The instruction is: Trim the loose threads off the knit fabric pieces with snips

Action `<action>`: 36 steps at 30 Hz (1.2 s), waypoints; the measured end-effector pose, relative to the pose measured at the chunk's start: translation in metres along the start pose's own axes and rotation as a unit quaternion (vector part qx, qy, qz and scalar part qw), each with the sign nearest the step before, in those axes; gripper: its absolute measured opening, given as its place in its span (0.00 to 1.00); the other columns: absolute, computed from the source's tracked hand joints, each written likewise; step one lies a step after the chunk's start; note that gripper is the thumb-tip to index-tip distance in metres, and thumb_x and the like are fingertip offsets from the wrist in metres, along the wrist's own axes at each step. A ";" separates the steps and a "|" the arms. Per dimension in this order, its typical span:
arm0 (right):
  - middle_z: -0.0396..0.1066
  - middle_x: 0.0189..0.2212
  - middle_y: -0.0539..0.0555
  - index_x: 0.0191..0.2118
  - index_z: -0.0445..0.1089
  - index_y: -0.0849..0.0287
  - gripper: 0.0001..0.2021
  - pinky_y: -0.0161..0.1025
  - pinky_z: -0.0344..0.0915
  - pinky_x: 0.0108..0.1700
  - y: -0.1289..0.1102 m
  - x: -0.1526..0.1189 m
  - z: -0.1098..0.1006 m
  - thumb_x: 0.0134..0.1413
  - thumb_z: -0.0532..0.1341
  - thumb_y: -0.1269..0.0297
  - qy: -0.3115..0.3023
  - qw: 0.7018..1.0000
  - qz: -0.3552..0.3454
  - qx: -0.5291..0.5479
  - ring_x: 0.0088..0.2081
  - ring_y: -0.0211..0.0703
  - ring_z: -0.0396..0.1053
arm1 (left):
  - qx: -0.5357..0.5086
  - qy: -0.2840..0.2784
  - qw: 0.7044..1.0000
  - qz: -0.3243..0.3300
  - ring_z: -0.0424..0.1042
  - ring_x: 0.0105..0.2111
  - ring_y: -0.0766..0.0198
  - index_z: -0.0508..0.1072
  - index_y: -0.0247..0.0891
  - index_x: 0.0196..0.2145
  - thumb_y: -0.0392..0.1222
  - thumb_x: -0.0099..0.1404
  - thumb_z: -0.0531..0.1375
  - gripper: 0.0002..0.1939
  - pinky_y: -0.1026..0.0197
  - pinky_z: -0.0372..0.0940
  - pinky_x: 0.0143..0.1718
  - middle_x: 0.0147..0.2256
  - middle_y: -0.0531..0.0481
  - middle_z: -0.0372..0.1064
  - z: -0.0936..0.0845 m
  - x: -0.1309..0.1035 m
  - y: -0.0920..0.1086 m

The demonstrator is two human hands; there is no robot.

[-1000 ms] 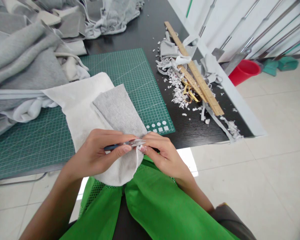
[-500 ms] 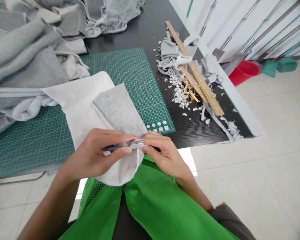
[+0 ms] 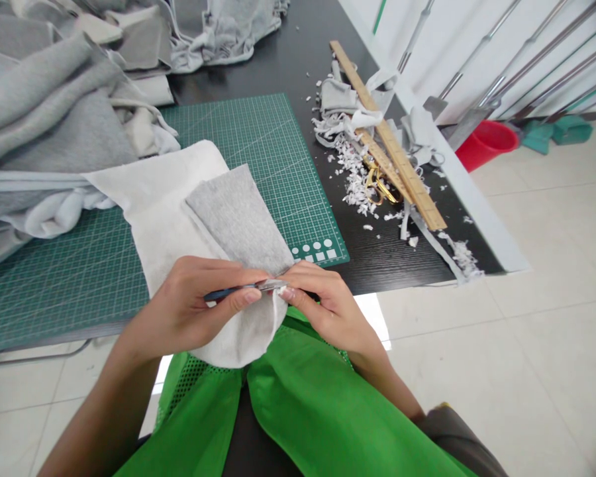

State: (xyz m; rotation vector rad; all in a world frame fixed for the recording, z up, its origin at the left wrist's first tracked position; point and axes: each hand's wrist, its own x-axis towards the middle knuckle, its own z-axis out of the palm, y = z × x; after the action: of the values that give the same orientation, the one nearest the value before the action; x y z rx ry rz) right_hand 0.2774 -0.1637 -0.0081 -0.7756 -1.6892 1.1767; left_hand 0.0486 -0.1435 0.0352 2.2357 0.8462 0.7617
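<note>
Between thumb and fingers, my left hand grips small thread snips with blue handles, their blades pointing right and pressed together. The blade tips meet the edge of a piece of grey and white fabric. My right hand pinches that edge right beside the tips, with a bit of white fluff under the thumb. The cloth drapes from the mat down over the table's front edge, and its rounded lower end hangs above a green apron.
A green cutting mat lies on the black table. Grey fabric is heaped at the left. To the right are a wooden ruler, gold-handled scissors and white scraps. A red bucket stands on the floor beyond.
The blades of the snips have closed at the fabric edge; they were apart before. Both hands and the cloth stay nearly in place.
</note>
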 end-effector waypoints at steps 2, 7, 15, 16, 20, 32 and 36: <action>0.79 0.35 0.51 0.48 0.80 0.52 0.10 0.41 0.66 0.45 0.000 0.000 0.000 0.69 0.60 0.67 0.000 1.000 0.000 -0.001 0.38 0.41 0.71 | -0.008 0.003 1.000 -0.002 0.75 0.27 0.69 0.78 0.43 0.51 0.35 0.70 0.63 0.13 0.67 0.64 0.27 0.35 0.52 0.80 0.001 -0.001 -0.001; 0.78 0.35 0.51 0.48 0.80 0.53 0.11 0.41 0.66 0.44 0.000 0.001 0.000 0.69 0.60 0.69 0.008 1.000 -0.009 0.007 0.37 0.41 0.71 | -0.039 0.021 0.999 -0.026 0.78 0.31 0.64 0.78 0.46 0.53 0.37 0.70 0.63 0.15 0.65 0.68 0.29 0.38 0.51 0.81 -0.002 -0.006 -0.005; 0.78 0.34 0.51 0.48 0.80 0.53 0.11 0.41 0.65 0.43 -0.001 0.000 0.000 0.70 0.59 0.68 0.005 1.000 -0.005 -0.006 0.37 0.41 0.70 | -0.028 0.023 0.999 -0.023 0.79 0.34 0.62 0.76 0.46 0.54 0.36 0.69 0.62 0.17 0.65 0.69 0.29 0.41 0.49 0.81 0.002 -0.014 0.001; 0.78 0.35 0.51 0.48 0.80 0.53 0.11 0.41 0.65 0.44 -0.001 0.000 0.001 0.69 0.59 0.69 0.006 1.000 -0.008 -0.004 0.37 0.41 0.70 | -0.023 0.022 0.999 -0.022 0.79 0.33 0.63 0.76 0.45 0.54 0.36 0.69 0.62 0.17 0.65 0.68 0.29 0.41 0.48 0.81 0.002 -0.013 0.003; 0.79 0.36 0.52 0.49 0.80 0.53 0.11 0.41 0.66 0.45 -0.001 0.000 0.001 0.69 0.60 0.69 0.003 1.000 -0.009 -0.003 0.38 0.41 0.72 | -0.006 0.024 0.999 -0.026 0.77 0.29 0.68 0.77 0.42 0.52 0.35 0.69 0.63 0.14 0.68 0.67 0.29 0.37 0.51 0.81 0.003 -0.010 0.007; 0.79 0.36 0.52 0.47 0.80 0.53 0.11 0.42 0.67 0.45 0.001 0.000 0.001 0.69 0.60 0.68 0.007 1.000 -0.012 -0.004 0.38 0.42 0.72 | -0.004 0.027 0.999 -0.033 0.77 0.30 0.68 0.77 0.42 0.52 0.35 0.70 0.62 0.14 0.68 0.67 0.29 0.38 0.51 0.81 0.006 -0.010 0.006; 0.79 0.36 0.52 0.47 0.80 0.53 0.11 0.43 0.66 0.45 0.000 0.000 0.000 0.69 0.60 0.69 0.002 1.000 -0.012 0.001 0.38 0.42 0.72 | -0.001 0.030 0.999 -0.033 0.78 0.31 0.67 0.78 0.42 0.51 0.35 0.70 0.62 0.13 0.68 0.68 0.30 0.39 0.51 0.81 0.008 -0.009 0.008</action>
State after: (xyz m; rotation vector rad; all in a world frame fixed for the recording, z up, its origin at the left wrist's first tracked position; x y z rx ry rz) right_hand 0.2770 -0.1639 -0.0087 -0.7544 -1.6899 1.1586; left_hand 0.0510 -0.1576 0.0333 2.1811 0.9433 0.8005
